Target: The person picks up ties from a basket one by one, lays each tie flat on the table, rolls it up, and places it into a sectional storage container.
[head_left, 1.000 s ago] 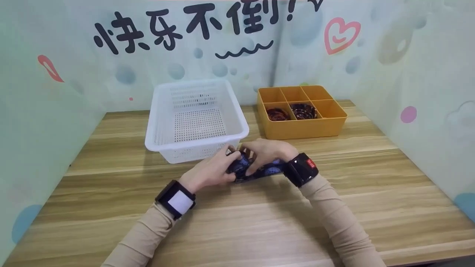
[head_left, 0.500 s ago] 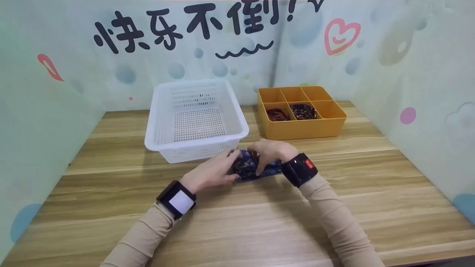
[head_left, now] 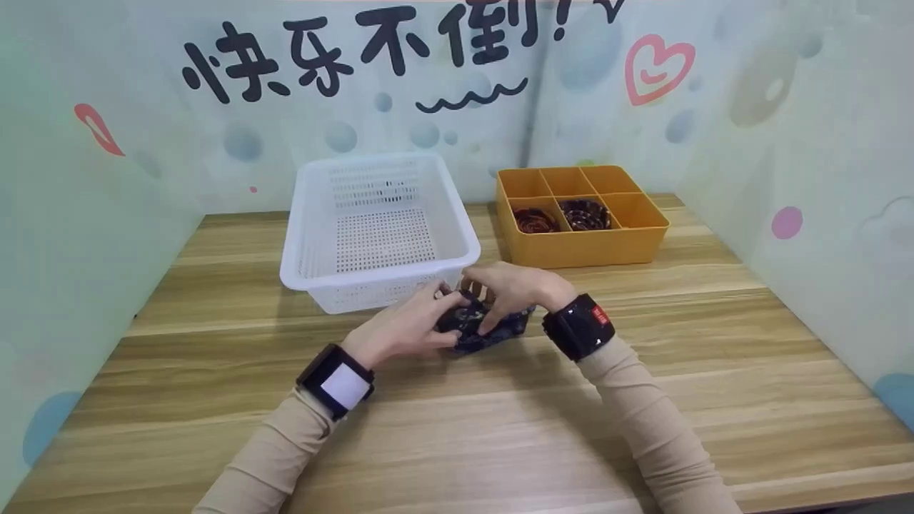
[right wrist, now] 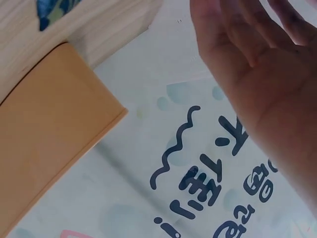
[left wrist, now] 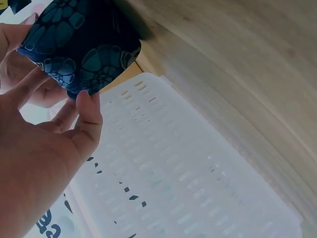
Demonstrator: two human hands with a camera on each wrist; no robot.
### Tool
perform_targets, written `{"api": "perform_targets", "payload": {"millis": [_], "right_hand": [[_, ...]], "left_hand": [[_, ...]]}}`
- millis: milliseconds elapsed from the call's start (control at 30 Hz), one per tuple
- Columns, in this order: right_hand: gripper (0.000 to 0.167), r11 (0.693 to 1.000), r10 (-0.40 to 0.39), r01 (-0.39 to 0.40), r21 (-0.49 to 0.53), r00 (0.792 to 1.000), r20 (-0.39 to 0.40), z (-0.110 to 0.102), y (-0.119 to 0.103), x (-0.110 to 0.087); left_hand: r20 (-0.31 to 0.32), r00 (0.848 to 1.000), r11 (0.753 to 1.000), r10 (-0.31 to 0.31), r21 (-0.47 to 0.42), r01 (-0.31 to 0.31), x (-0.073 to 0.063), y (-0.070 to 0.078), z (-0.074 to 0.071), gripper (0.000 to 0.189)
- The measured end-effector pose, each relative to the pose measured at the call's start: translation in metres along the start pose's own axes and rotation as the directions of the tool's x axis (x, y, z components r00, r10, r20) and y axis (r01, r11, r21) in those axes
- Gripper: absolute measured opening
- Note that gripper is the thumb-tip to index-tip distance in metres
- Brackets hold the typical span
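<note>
Between both hands is a dark blue cloth strip [head_left: 468,321] with a lighter pattern, partly rolled up. Its short loose tail [head_left: 510,330] lies toward the right on the table. My left hand [head_left: 400,325] holds the roll from the left, thumb and fingers curled round its side. From above and the right, my right hand [head_left: 510,287] grips the same roll with bent fingers and thumb. In the left wrist view the rolled cloth [left wrist: 81,42] shows teal cell-like flowers, and fingertips press its lower edge. Only a corner of the cloth [right wrist: 52,12] appears in the right wrist view.
Just behind the hands stands a white perforated basket [head_left: 382,275]. At the back right is an orange divided box [head_left: 589,250], with a reddish-brown roll [head_left: 535,221] and a dark patterned roll [head_left: 585,214] in two front compartments. A printed curtain [head_left: 343,135] encloses the wooden table [head_left: 457,442].
The cloth's loose tail on the right has become shorter. The right hand shifted right, then back left over the roll, while the left hand stayed nearly in place.
</note>
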State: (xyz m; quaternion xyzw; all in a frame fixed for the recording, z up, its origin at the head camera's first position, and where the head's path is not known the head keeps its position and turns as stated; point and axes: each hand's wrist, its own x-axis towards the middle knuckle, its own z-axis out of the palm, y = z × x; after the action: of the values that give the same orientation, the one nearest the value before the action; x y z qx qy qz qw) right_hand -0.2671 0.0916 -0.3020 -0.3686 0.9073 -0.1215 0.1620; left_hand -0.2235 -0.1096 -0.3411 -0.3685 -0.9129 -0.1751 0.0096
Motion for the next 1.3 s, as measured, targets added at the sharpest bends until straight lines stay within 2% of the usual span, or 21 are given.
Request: {"api": "perform_targets", "payload": {"millis": [167, 300, 400, 533, 667, 800, 900, 1000, 1100, 1300], "right_hand": [[0.059, 1.000, 0.011, -0.011, 0.000, 1.000, 0.015, 0.0019, 0.0029, 0.0013], [0.059, 0.999, 0.039, -0.039, -0.030, 0.999, 0.019, 0.0021, 0.0044, 0.0010], [0.060, 0.996, 0.072, -0.070, -0.053, 0.997, 0.029, 0.0018, 0.0043, 0.0007], [0.062, 0.992, 0.112, -0.109, -0.057, 0.992, 0.050, 0.0009, 0.0027, -0.0005], [0.061, 0.997, 0.076, -0.075, -0.024, 0.996, 0.045, -0.0008, -0.0007, -0.0028], [0.054, 1.000, 0.009, -0.009, -0.006, 1.000, 0.013, -0.0013, -0.0028, -0.0034], [0.052, 0.999, 0.033, -0.033, -0.021, 0.999, 0.011, -0.0004, -0.0014, -0.0027], [0.051, 0.996, 0.076, -0.075, -0.043, 0.997, 0.020, 0.0010, 0.0013, -0.0018], [0.051, 0.994, 0.097, -0.095, -0.055, 0.995, 0.035, 0.0022, 0.0035, -0.0009], [0.057, 0.999, 0.047, -0.046, -0.024, 0.998, 0.028, 0.0005, 0.0016, -0.0018]], "left_hand": [[-0.002, 1.000, 1.000, 0.012, 0.012, -0.012, 0.0012, 0.0016, 0.0034, 0.059], [-0.014, 1.000, 1.000, -0.005, -0.009, 0.005, 0.0025, 0.0026, 0.0055, 0.066], [-0.017, 1.000, 0.999, -0.026, -0.029, 0.026, 0.0028, 0.0034, 0.0053, 0.061], [-0.014, 1.000, 0.999, -0.023, -0.031, 0.023, 0.0024, 0.0040, 0.0026, 0.052], [-0.023, 1.000, 1.000, -0.008, -0.012, 0.008, 0.0014, 0.0036, -0.0014, 0.049], [-0.080, 0.995, 0.998, 0.053, 0.020, -0.051, 0.0012, 0.0012, 0.0006, 0.044], [-0.097, 0.993, 0.998, 0.064, 0.023, -0.062, 0.0027, 0.0006, 0.0041, 0.048], [-0.070, 0.997, 1.000, 0.026, -0.003, -0.026, 0.0039, 0.0010, 0.0064, 0.056], [-0.053, 0.998, 1.000, 0.016, -0.019, -0.017, 0.0036, 0.0016, 0.0070, 0.055], [-0.059, 0.997, 0.999, 0.050, -0.004, -0.051, 0.0024, 0.0020, 0.0026, 0.047]]}}
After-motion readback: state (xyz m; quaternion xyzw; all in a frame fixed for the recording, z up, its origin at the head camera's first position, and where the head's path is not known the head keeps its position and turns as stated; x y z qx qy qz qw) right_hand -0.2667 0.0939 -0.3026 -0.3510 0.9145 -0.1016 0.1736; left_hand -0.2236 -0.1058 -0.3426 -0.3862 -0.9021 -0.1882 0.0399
